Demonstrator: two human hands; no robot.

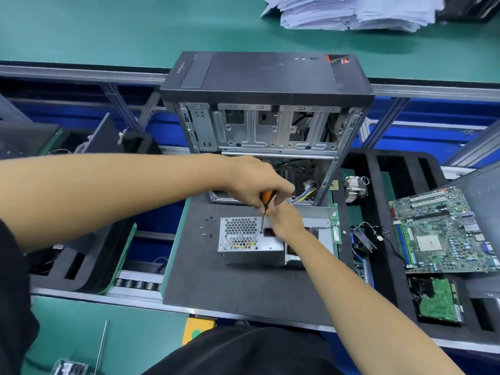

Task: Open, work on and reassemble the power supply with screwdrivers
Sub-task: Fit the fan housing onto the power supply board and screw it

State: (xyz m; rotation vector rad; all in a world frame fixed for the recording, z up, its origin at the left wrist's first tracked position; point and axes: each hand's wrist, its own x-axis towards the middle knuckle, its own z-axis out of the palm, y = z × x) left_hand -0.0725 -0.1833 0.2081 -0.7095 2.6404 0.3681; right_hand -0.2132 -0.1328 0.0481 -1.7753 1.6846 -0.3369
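A grey metal power supply (251,250) with a honeycomb vent lies on a dark mat (230,288), in front of an open computer case (266,104). My left hand (254,180) grips the orange handle of a screwdriver (266,203). Its shaft points down to a screw beside the black power socket. My right hand (286,219) rests on the top of the power supply, fingers curled near the screwdriver shaft. Several small black screws (207,227) lie loose on the mat left of the power supply.
A green motherboard (443,231) lies at the right, with a small fan (364,240), a heatsink (355,189) and a hard drive (435,301) near it in black foam trays. Paper stacks (351,12) sit on the far green bench. A metal rod (102,347) lies bottom left.
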